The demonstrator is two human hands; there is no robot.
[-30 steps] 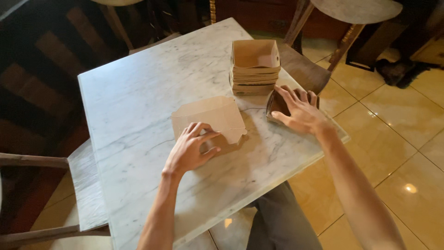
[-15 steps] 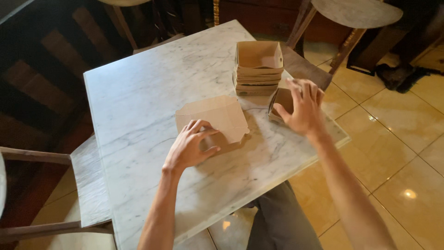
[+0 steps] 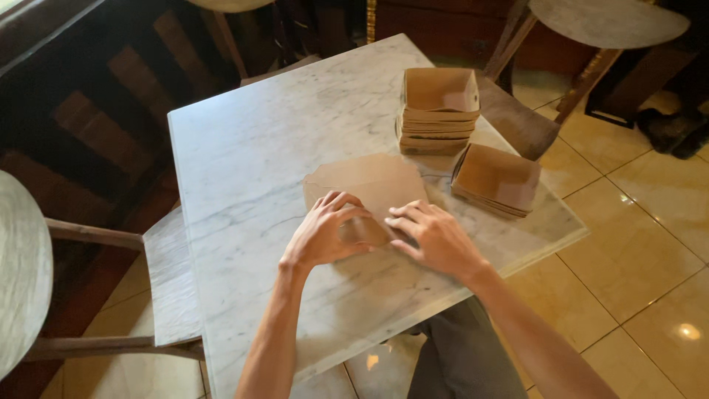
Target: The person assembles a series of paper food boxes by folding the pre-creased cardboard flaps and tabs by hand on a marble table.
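Observation:
A flat brown cardboard blank (image 3: 369,185) lies on the white marble table (image 3: 251,162). My left hand (image 3: 325,233) and my right hand (image 3: 432,236) both press on its near edge, fingers bent over the cardboard. A stack of folded-up brown cardboard boxes (image 3: 437,111) stands at the table's far right. Beside it, nearer the right edge, lies a small pile of flat brown blanks (image 3: 496,179).
A wooden chair seat (image 3: 171,284) sits left of the table, another chair (image 3: 517,122) behind the far right corner. A round table top (image 3: 605,22) is at the upper right, another (image 3: 18,273) at the left. The floor has glossy beige tiles.
My right hand left the pile of flat blanks at the right and came over to the blank in front of me. It now sits next to my left hand.

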